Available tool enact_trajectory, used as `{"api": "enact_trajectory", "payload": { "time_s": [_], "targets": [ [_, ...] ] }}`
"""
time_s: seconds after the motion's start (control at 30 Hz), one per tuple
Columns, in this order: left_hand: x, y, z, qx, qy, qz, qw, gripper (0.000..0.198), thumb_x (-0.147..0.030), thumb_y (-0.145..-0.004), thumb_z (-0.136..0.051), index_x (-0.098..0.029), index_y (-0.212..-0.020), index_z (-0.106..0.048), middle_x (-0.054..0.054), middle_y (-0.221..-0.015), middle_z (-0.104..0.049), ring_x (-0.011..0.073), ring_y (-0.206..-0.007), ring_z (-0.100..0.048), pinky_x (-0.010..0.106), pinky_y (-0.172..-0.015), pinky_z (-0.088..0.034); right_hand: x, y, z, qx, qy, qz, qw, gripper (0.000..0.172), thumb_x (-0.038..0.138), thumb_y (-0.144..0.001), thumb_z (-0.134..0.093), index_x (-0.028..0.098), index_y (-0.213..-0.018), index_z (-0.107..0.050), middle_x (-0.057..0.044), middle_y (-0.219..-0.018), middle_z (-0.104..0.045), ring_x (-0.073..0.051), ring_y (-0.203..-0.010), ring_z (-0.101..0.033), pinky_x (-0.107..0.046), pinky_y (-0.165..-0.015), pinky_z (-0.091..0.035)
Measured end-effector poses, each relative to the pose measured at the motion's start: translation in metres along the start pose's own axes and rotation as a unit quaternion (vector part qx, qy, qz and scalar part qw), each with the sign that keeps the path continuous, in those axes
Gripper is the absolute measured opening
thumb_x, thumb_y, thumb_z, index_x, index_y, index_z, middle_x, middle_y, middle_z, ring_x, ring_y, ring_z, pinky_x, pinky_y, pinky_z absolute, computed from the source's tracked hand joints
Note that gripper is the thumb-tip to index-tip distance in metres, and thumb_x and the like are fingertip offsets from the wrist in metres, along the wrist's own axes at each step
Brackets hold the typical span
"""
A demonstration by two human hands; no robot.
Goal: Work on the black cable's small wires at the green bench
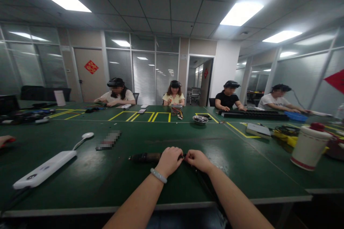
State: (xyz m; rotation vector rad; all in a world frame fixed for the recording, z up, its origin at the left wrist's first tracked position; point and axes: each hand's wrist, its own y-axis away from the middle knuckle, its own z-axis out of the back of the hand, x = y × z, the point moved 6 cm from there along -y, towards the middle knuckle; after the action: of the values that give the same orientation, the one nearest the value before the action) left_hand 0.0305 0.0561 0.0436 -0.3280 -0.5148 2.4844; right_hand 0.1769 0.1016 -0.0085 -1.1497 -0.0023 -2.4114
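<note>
A dark cylindrical electric screwdriver (146, 157) lies on its side on the green table, its thin metal tip pointing left. The fingers of my left hand (170, 162) are closed around its rear end. Close beside, my right hand (199, 161) pinches the end of a black cable (205, 182) where it meets the tool. From there the cable runs down toward the table's front edge, partly behind my right forearm. My fingers hide the joint between tool and cable; only a small bright spot shows between the hands.
Left of my hands lie a white power strip (45, 170) and a blurred-out flat object (109, 140). A metal bowl (200, 120) sits ahead; a grey box (258, 131) and a cream jug (310, 148) stand right. Several people work across the table (150, 134); another person's hand (5, 141) shows at left.
</note>
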Motion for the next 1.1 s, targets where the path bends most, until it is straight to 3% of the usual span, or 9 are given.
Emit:
{"api": "enact_trajectory", "payload": {
  "time_s": [0.33,0.7,0.9,1.1],
  "targets": [
    [-0.0032,-0.0001,0.0003,0.018,0.003,-0.028,0.999,0.013,-0.02,-0.086,-0.052,-0.023,-0.094,-0.062,0.003,-0.097,-0.063,0.0183,-0.094,-0.054,0.031,-0.081,-0.039,-0.0017,-0.0002,-0.0005,-0.008,0.003,0.008,1.0,0.01,0.025,-0.078,-0.06,0.016,-0.08,-0.062,0.002,-0.063,-0.061,-0.01,-0.056,-0.054,-0.018,-0.051,-0.037],
    [-0.0008,0.0006,0.0008,0.017,0.01,0.006,1.0,0.014,-0.028,-0.087,-0.054,-0.021,-0.097,-0.059,0.004,-0.097,-0.063,0.0188,-0.092,-0.055,0.031,-0.081,-0.04,0.0055,0.0021,0.0021,-0.001,0.022,0.007,1.0,0.011,0.026,-0.079,-0.06,0.016,-0.08,-0.063,0.001,-0.063,-0.062,-0.011,-0.057,-0.056,-0.019,-0.053,-0.038],
    [-0.0042,0.0006,0.0027,0.023,0.006,-0.016,1.0,0.015,-0.018,-0.085,-0.051,-0.023,-0.096,-0.06,0.003,-0.099,-0.063,0.0183,-0.095,-0.055,0.031,-0.083,-0.04,0.0051,0.0016,0.001,-0.003,0.02,0.003,1.0,0.009,0.026,-0.079,-0.06,0.017,-0.08,-0.063,0.001,-0.064,-0.063,-0.011,-0.056,-0.056,-0.019,-0.053,-0.039],
    [-0.0018,0.0006,-0.0005,0.022,0.013,-0.015,1.0,0.015,-0.019,-0.084,-0.053,-0.023,-0.097,-0.06,0.003,-0.098,-0.063,0.0187,-0.095,-0.055,0.031,-0.082,-0.039,0.0064,0.0022,0.0029,-0.009,0.04,0.01,0.999,0.01,0.026,-0.079,-0.061,0.017,-0.081,-0.064,0.002,-0.065,-0.063,-0.01,-0.058,-0.056,-0.018,-0.053,-0.038]
  ]
}}
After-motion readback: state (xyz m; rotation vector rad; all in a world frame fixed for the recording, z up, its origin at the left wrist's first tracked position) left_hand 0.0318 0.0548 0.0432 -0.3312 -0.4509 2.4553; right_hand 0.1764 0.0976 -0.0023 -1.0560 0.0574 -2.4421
